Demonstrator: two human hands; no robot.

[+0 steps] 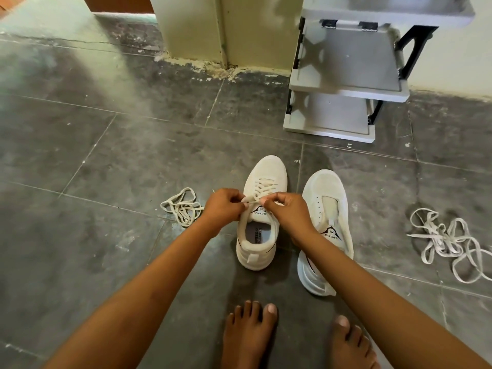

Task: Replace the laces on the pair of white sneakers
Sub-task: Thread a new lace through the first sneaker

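Observation:
Two white sneakers stand side by side on the dark tiled floor, toes pointing away from me. The left sneaker [262, 209] is laced with a cream lace [262, 188] crossing over its tongue. My left hand [223, 207] and my right hand [287, 209] meet above its top eyelets, each pinching a part of that lace between thumb and fingers. The right sneaker [326, 225] has bare eyelets and leans slightly. A loose cream lace [182, 206] lies in a bundle left of my left hand. A pile of white laces [450, 242] lies at the far right.
A grey plastic shelf rack [346, 78] with black side frames stands against the wall behind the sneakers. A cream pillar [226, 30] rises at the back centre. My bare feet [250, 334] rest on the floor just in front of the sneakers.

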